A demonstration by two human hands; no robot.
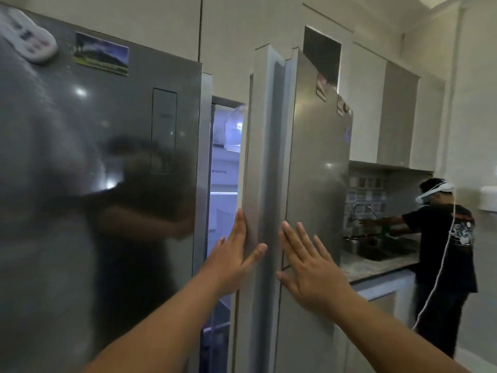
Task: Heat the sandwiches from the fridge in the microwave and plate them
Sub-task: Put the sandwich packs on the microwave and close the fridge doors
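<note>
While the fridge (pixel 113 157) stands with its right door (pixel 309 184) ajar, we note both hands raised against that door. The left hand (pixel 236 254) lies along the door's inner edge, its fingers (pixel 240 224) straight and pressed to the edge, thumb spread onto the front; it grips nothing. The right hand (pixel 309 267) lies flat on the door's face, fingers splayed and straight, also holding nothing. Through the gap (pixel 226 184) between the two doors we see a lit white interior with shelves and a clear door bin; we cannot make out any sandwiches there. The left door carries a photo magnet (pixel 101 53) and a white magnet (pixel 29 40) near its top. At right, a second person (pixel 443 251) in a dark shirt and a headset stands at a sink (pixel 382 253) set in the worktop (pixel 371 267), arms reaching toward the tap (pixel 360 214). Pale cabinets (pixel 398 114) hang above.
</note>
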